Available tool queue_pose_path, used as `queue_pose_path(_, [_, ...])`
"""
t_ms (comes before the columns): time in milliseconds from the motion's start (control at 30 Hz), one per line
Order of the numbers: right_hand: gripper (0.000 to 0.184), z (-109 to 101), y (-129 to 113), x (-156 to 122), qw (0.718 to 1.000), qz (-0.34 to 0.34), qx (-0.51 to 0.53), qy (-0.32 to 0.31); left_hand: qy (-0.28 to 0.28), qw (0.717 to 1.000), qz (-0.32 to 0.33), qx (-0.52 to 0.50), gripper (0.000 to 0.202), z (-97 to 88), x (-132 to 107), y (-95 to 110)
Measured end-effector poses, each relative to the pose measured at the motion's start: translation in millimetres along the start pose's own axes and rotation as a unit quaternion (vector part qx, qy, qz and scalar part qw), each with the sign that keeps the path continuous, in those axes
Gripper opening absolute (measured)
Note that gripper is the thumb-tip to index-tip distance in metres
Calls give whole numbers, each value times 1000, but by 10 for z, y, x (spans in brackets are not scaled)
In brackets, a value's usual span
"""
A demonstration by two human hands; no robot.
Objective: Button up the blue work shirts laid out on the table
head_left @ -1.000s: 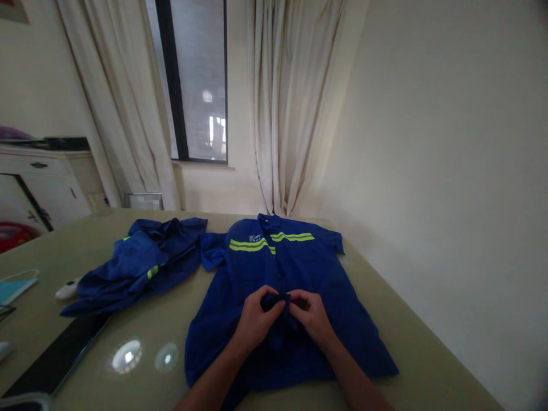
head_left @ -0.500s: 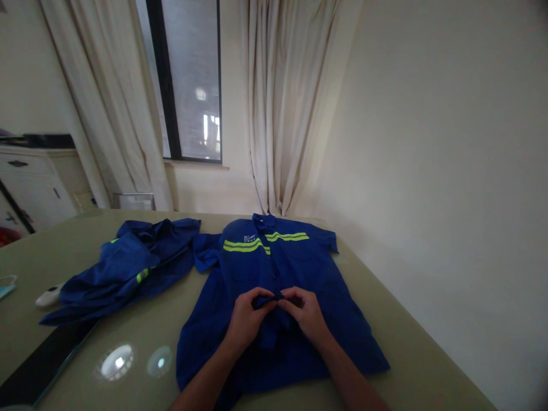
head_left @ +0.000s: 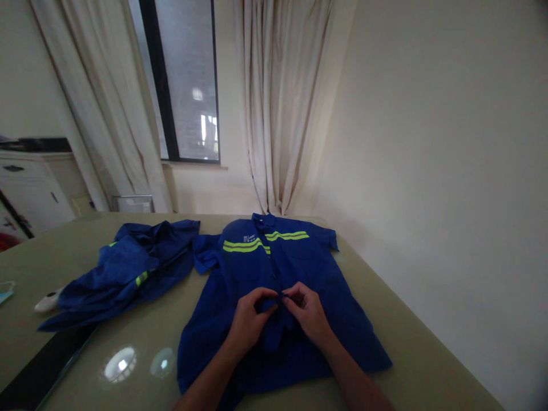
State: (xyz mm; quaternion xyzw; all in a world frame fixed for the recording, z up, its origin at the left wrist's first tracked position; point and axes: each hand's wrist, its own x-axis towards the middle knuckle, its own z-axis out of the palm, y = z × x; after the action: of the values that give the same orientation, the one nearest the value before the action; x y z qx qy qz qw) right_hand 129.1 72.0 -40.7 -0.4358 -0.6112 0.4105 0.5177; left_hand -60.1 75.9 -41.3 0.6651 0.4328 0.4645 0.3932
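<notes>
A blue short-sleeved work shirt [head_left: 248, 274] lies spread on the table, collar at the far end, with yellow-green and grey reflective stripes across the chest. My left hand [head_left: 252, 317] pinches the shirt's front edge near the middle. Close against it, my right hand [head_left: 307, 313] pinches the same front opening between thumb and fingers. Both sets of fingertips nearly meet at the placket. Whether a button sits between them is too small to make out. Below the hands the lower front hangs in loose folds.
Left of the shirt lies a crumpled blue garment [head_left: 132, 262] with reflective patches. A white object [head_left: 47, 302] pokes out beside it, near a dark strip [head_left: 51, 365] on the table [head_left: 137, 337]. A face mask [head_left: 5, 292] rests at the left edge. A wall [head_left: 440, 188] borders the right.
Both hands stay at the shirt's front opening. My right fingers have shifted slightly up and right, and the pinched cloth has moved a little. The view has tilted slightly.
</notes>
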Motion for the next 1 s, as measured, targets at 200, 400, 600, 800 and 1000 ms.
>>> queue_pose_path(200, [26,-26,-10,19,1000,7,8,-4,-13,1000,-11,-4,18,1,-1,52])
queue_pose_path(400, [27,-27,-63,11,1000,2,16,-10,-34,999,-39,-5,22,-39,32,44])
queue_pose_path(600, [30,-21,-123,-28,999,5,34,-28,-67,992,-84,-64,27,-64,36,0])
queue_pose_path(800, [38,-48,-101,-14,996,20,62,-55,-119,987,-94,-58,31,-65,-29,3])
queue_pose_path(1000, [36,-56,-100,-25,995,41,45,-78,-139,981,-120,-54,33,-63,-59,-39])
